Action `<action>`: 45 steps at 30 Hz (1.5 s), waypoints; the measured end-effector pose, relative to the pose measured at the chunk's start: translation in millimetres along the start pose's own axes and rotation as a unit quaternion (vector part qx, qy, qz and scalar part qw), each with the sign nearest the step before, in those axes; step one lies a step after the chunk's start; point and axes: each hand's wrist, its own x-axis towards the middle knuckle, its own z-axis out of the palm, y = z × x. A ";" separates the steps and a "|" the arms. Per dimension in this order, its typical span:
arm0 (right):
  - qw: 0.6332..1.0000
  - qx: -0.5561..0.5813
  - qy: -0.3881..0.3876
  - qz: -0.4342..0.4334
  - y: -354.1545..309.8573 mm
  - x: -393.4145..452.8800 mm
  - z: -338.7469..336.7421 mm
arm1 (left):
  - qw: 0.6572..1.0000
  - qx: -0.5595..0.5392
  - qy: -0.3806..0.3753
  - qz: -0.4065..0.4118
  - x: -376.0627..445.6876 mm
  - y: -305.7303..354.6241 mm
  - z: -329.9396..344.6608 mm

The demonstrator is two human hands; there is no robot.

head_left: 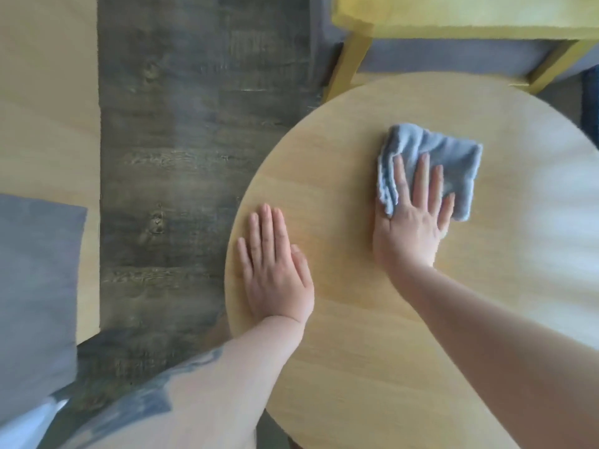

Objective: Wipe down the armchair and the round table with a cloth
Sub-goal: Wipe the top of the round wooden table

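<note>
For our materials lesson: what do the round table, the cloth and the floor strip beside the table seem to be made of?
Round table: pale wood or wood-look laminate, smooth, with faint straight grain.
Cloth: soft blue-grey fabric, probably microfibre or terry, with a fuzzy nap and folded layers.
Floor strip: dark grey wood-look plank, with knots and grain visible.

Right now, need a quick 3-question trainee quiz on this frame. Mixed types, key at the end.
1. True or false: the left hand is pressing the cloth.
2. Which surface is being wiped?
A. round table
B. yellow chair
C. grey cushion
3. Fill in: the right hand lies flat with fingers spread on top of the blue ____.

Key:
1. False. The left hand rests bare on the table near its left edge; the right hand is on the cloth.
2. A
3. cloth
</note>
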 end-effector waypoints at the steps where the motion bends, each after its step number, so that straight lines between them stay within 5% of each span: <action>1: 0.998 -0.011 -0.016 -0.059 -21.4 -11.5 8.3 | 1.000 -0.001 0.002 0.001 0.1 -1.2 1.5; 3: 0.942 -0.023 -0.116 -0.315 -50.9 -21.7 19.8 | 1.000 -0.007 0.008 -0.005 -0.2 -3.6 3.6; 5: 0.858 -0.063 -0.159 -0.485 -58.7 17.1 9.8 | 1.000 -0.008 0.010 -0.009 0.8 -2.2 2.9; 6: 0.854 -0.082 -0.148 -0.493 -56.9 40.4 5.7 | 1.000 -0.008 0.008 -0.013 0.9 -1.4 2.2; 7: 0.887 -0.085 -0.126 -0.436 -53.6 60.8 1.9 | 1.000 -0.009 0.008 -0.013 0.8 -0.9 1.5; 9: 0.984 -0.033 -0.043 -0.170 -39.9 79.7 -1.8 | 1.000 -0.011 0.010 -0.007 -0.4 -0.7 0.2; 11: 1.000 -0.001 0.009 0.007 -46.5 53.8 1.6 | 1.000 -0.010 0.001 -0.008 0.1 -1.2 -0.4; 13: 0.984 -0.024 -0.043 -0.169 -64.9 14.2 12.6 | 1.000 -0.005 -0.008 -0.010 0.9 -1.4 -1.2; 16: 0.856 -0.058 -0.176 -0.482 -70.0 31.7 5.9 | 1.000 -0.021 -0.003 -0.011 2.5 -1.2 -1.9; 17: 0.862 -0.066 -0.164 -0.476 -66.5 53.6 2.2 | 0.999 -0.033 -0.001 -0.013 3.6 -1.0 -3.1; 18: 0.905 -0.054 -0.129 -0.401 -59.2 72.2 -0.2 | 0.999 -0.044 0.000 -0.014 4.5 -0.6 -4.7; 20: 0.994 0.001 -0.020 -0.105 -42.2 78.6 -5.2 | 0.998 -0.067 -0.003 -0.013 4.5 -0.8 -8.5; 22: 0.998 0.020 0.012 0.066 -42.5 40.0 0.2 | 0.995 -0.100 0.002 -0.011 6.0 -3.3 -12.5; 24: 0.990 0.022 -0.064 -0.127 -50.1 -9.8 7.4 | 0.992 -0.127 0.012 -0.016 13.3 -5.6 -15.1; 26: 0.927 -0.005 -0.137 -0.350 -31.1 -28.6 4.5 | 0.991 -0.128 0.019 -0.024 26.2 -5.9 -17.5; 27: 0.926 -0.022 -0.129 -0.355 -12.6 -25.6 2.0 | 0.993 -0.121 0.011 -0.016 34.4 -4.4 -19.6; 29: 0.995 0.008 -0.028 -0.099 21.9 -23.2 2.6 | 0.994 -0.097 -0.022 0.038 52.5 1.6 -23.1; 31: 0.950 0.093 0.100 0.281 28.6 -34.8 2.8 | 0.990 -0.072 -0.048 0.110 72.8 9.9 -22.3; 32: 0.917 0.106 0.107 0.368 17.8 -42.3 5.3 | 0.988 -0.061 -0.052 0.135 84.7 16.4 -19.5; 33: 0.929 0.087 0.087 0.348 2.2 -50.0 6.9 | 0.987 -0.048 -0.048 0.149 96.6 25.0 -16.2; 35: 0.998 0.045 -0.042 0.002 -16.8 -59.0 11.0 | 0.989 -0.031 -0.024 0.141 117.2 43.6 -9.0; 37: 0.939 0.015 -0.135 -0.316 8.2 -20.1 -4.8 | 0.992 -0.050 -0.001 0.117 126.1 55.7 -6.3; 38: 0.923 -0.002 -0.143 -0.357 21.1 7.8 -16.0 | 0.992 -0.055 0.004 0.115 126.0 57.7 -4.9; 39: 0.944 0.001 -0.120 -0.308 33.7 33.8 -22.8 | 0.992 -0.054 0.007 0.117 124.7 57.5 -3.6; 42: 0.999 0.043 -0.016 0.029 23.8 71.7 -32.4 | 0.992 -0.039 0.012 0.119 122.0 54.1 -1.9; 43: 0.999 0.035 -0.019 0.035 4.5 73.9 -28.2 | 0.992 -0.036 0.013 0.117 121.9 54.3 -1.5; 45: 0.983 0.004 -0.099 -0.153 -30.0 76.9 -18.8 | 0.993 -0.027 0.019 0.115 123.5 56.3 -1.8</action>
